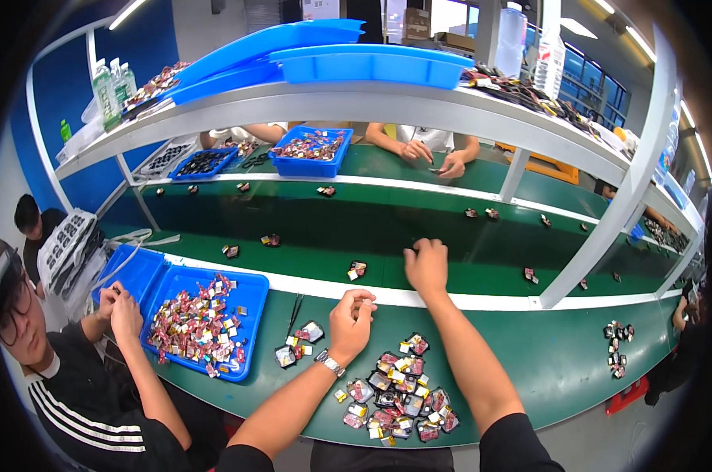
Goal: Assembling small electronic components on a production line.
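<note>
My left hand, with a metal-banded watch at its wrist, is above the near edge of the green bench. Its fingers are curled together, and what they hold, if anything, is too small to tell. Farther forward, my right hand reaches over the green belt, back up, fingers bent and slightly apart, with nothing visible in them. On the belt to its left lies a small electronic assembly. Between my forearms is a pile of small black-cased assemblies with red wires and yellow-white parts. Black tweezers lie left of my left hand, near a few loose assemblies.
A blue tray of small wired parts stands to the left, beside a seated co-worker. Across the belt are a blue bin and another person's hands. A white-framed shelf with blue trays crosses above; its post stands to the right.
</note>
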### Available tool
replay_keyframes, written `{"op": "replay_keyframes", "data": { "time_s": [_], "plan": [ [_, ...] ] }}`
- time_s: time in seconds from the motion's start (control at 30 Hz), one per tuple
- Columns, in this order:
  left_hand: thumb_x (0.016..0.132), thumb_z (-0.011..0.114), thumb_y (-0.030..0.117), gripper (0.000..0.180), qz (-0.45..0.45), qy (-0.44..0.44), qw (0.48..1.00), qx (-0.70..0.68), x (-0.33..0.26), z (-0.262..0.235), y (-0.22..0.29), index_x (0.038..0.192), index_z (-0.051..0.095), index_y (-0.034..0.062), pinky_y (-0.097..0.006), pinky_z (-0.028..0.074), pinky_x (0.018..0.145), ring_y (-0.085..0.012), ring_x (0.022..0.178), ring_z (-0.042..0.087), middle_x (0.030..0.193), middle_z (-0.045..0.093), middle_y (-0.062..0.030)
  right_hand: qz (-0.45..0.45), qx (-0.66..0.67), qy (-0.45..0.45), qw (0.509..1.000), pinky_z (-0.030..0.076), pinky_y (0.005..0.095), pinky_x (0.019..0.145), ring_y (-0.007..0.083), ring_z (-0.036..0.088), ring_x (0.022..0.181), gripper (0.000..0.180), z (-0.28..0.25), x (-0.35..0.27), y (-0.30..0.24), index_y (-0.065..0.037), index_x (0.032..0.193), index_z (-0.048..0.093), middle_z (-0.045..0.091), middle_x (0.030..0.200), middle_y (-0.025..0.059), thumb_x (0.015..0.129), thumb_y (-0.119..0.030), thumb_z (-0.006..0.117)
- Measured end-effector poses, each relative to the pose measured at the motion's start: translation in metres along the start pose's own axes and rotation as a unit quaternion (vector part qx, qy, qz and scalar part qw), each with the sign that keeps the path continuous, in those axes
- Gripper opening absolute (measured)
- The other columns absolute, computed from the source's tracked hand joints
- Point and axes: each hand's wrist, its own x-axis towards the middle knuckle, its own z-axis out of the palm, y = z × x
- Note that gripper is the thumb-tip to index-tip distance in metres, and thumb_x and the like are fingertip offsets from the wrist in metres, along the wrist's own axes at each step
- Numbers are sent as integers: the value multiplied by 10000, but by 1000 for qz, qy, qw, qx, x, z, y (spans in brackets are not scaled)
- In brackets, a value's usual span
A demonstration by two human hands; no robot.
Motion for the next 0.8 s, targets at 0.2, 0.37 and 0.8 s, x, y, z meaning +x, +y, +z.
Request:
{"op": "replay_keyframes", "data": {
  "time_s": [0.2,0.37,0.8],
  "plan": [
    [928,568,48,114,86,99,987,94,6,-8,-8,1037,560,15,-243,503,625,-113,765,604,905,625,-46,63,-38,-152,986,539,424,812,396,602,979,658,34,-23,-105,40,1044,508,587,1070,226,704,-438,807],
    [931,577,85,132,74,118,987,77,11,-5,-11,1043,560,18,-240,489,602,-105,764,579,911,606,-40,31,55,-136,989,527,420,831,325,622,996,524,39,-21,-59,30,1082,508,595,1061,212,706,-218,777],
    [1021,476,180,253,-245,-269,902,-233,6,-10,-4,1183,568,10,-243,502,713,-118,851,613,1012,633,-63,-244,219,-93,940,529,370,814,278,612,999,201,-105,-107,-25,-62,912,645,605,1086,91,745,-35,754]
  ]
}}
